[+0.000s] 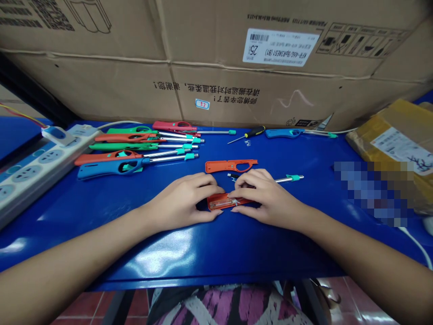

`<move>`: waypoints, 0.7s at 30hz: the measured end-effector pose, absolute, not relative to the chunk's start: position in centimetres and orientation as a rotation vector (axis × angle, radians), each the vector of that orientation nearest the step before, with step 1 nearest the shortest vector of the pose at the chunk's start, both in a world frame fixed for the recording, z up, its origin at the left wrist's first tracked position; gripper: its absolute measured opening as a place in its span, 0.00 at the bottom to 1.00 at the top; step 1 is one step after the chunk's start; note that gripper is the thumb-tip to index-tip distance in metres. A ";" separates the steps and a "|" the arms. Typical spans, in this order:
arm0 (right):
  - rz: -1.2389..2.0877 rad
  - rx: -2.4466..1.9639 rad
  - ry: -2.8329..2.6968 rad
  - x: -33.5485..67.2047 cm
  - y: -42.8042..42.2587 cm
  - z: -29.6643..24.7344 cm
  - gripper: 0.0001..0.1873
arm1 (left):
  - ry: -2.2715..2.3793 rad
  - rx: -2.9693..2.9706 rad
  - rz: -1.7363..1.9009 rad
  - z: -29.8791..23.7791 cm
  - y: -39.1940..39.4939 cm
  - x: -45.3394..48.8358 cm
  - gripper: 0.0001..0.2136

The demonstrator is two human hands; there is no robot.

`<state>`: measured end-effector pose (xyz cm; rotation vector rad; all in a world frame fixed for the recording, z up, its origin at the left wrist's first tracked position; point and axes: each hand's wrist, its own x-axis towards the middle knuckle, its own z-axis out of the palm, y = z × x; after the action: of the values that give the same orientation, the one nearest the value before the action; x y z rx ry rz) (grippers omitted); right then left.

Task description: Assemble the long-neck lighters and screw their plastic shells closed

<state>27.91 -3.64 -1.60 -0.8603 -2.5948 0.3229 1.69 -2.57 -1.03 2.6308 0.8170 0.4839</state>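
“On the glossy blue table [162,253], between both hands, we see the open orange plastic shell half [216,197]. How do we grip it?”

“Our left hand [184,198], partly closed, holds its left end, fingers at the far edge, thumb at the near one. Our right hand [260,194] curls over the right portion; whether it pinches the small white piece [236,203] there, we cannot tell.”

“And to work well?”

“We should hold the shell level against the table, let the right fingertips do the fine handling, and leave the slender silver metal tube [283,180] unjostled.”
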 end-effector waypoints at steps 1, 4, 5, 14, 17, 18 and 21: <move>0.325 -0.864 -2.603 28.0 -3.7 -1.5 0.13 | 0.816 2.645 0.485 -1.0 -2.6 1.7 0.14; 0.332 -0.880 -2.600 28.1 -3.8 -1.0 0.18 | 0.817 2.654 0.534 -1.1 -2.6 1.7 0.14; 0.325 -0.884 -2.597 28.2 -3.7 -0.8 0.17 | 0.818 2.647 0.558 -1.1 -2.7 1.8 0.13; 0.174 -0.850 -2.682 28.6 -3.7 0.4 0.06 | 0.783 2.527 0.723 -1.4 -2.8 1.9 0.06; 0.195 -0.861 -2.668 28.4 -3.8 0.2 0.06 | 0.771 2.479 0.765 -1.4 -2.7 1.9 0.05; 0.207 -0.866 -2.659 28.4 -3.8 0.1 0.07 | 0.768 2.466 0.768 -1.5 -2.7 1.9 0.04; 0.256 -0.871 -2.647 28.2 -3.7 -0.2 0.09 | 0.775 2.428 0.781 -1.5 -2.6 2.0 0.04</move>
<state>28.22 -3.67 -0.21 -0.8707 -2.6468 0.2562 2.00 -2.63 -1.54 2.4277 0.7749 0.7805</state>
